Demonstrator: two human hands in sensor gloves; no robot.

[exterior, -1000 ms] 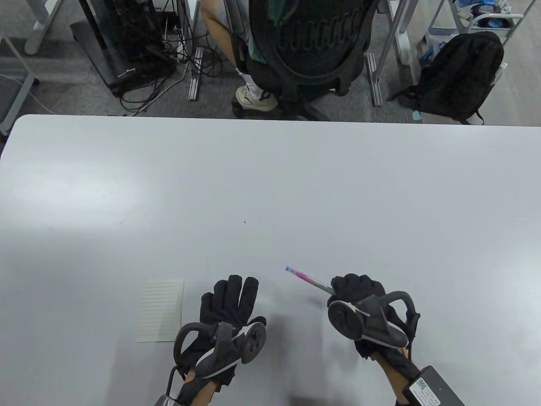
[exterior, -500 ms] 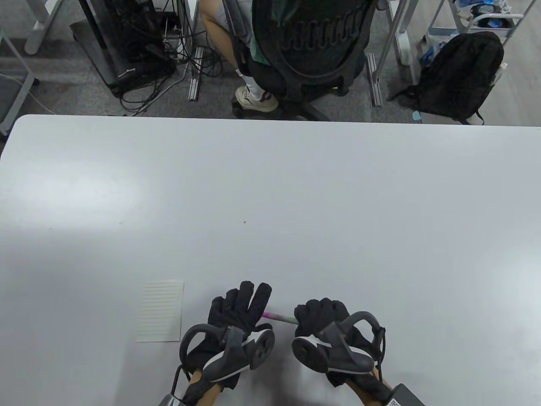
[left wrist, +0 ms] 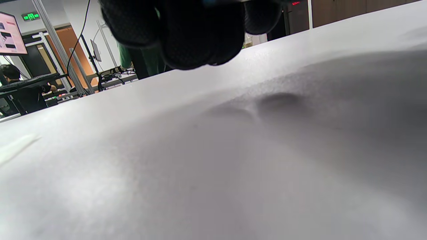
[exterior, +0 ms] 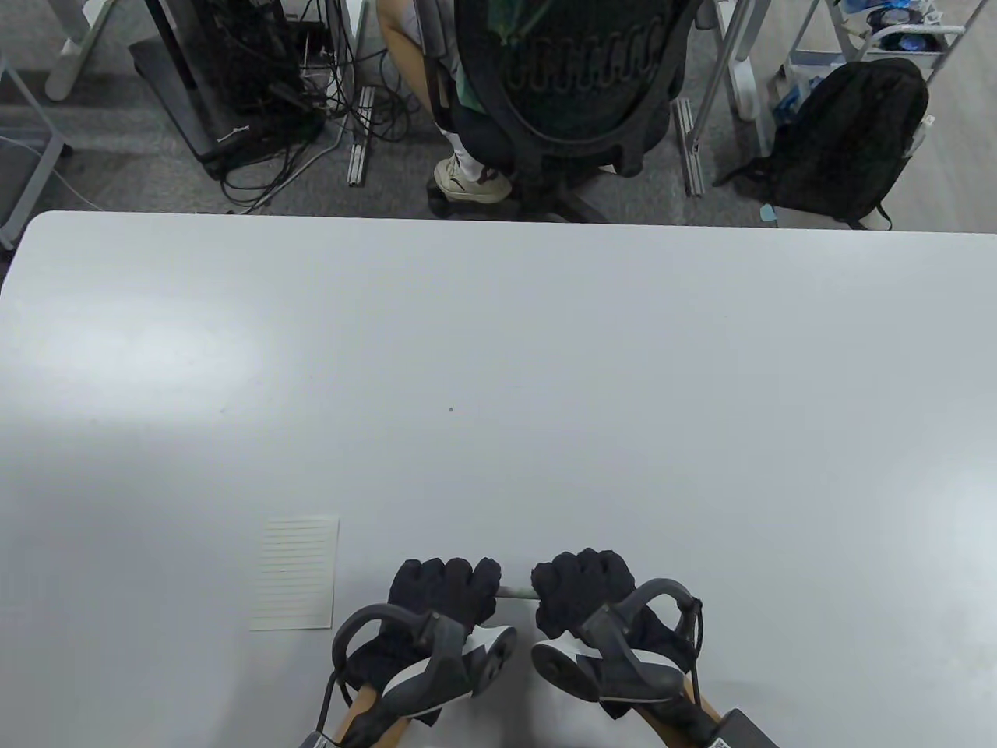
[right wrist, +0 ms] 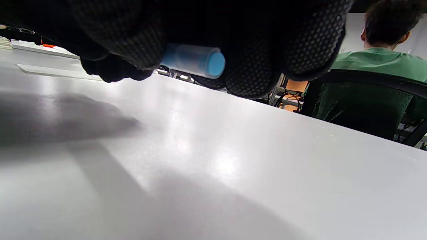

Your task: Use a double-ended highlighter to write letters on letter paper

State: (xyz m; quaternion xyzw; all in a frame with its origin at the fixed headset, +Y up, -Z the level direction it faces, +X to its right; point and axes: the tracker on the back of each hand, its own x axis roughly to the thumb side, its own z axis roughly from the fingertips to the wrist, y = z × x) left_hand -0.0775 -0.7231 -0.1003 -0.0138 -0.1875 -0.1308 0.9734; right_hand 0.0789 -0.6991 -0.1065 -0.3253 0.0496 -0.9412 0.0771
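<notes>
The double-ended highlighter (exterior: 514, 593) lies level between my two hands near the table's front edge, with only a short grey-green piece showing. My left hand (exterior: 444, 592) curls its fingers round the pen's left end. My right hand (exterior: 583, 586) grips the other end in a fist. In the right wrist view a blue cap end (right wrist: 195, 62) pokes out from under my right hand (right wrist: 206, 36). The left wrist view shows only my left hand's curled fingers (left wrist: 196, 36) above the table. The lined letter paper (exterior: 296, 573) lies flat just left of my left hand.
The white table (exterior: 498, 351) stretches far ahead and to both sides. Beyond its far edge a person in green sits in a black office chair (exterior: 568, 78). A black backpack (exterior: 849, 140) and tangled cables (exterior: 257, 101) lie on the floor.
My right hand carried the highlighter leftward and toward me, turning it level. My left hand, flat and open before, has curled round the pen's pink end, which is now hidden.
</notes>
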